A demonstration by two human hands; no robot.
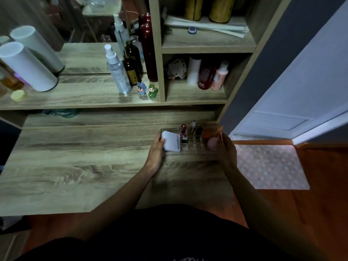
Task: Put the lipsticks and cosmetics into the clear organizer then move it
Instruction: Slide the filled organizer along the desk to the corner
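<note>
I see the clear organizer (190, 147) sitting on the wooden desk (84, 166), close to its right back corner. My left hand (156, 150) is wrapped around the left end of it, with the thumb on the white compact (171, 141) that lies in the wide slot there. My right hand (225, 150) is closed around the right end, and a pink sponge (212, 143) sits right by those fingers. Three lipsticks stand up in the small slots: a dark red lipstick (183, 131), a silver-topped lipstick (193, 127) and a black lipstick (198, 132). I see no loose makeup left on the desk near me, so I think the filling part is done. What is left is the move. I cannot tell if the organizer is lifted yet or just resting. It is full and slippery, so I should keep it flat.
</note>
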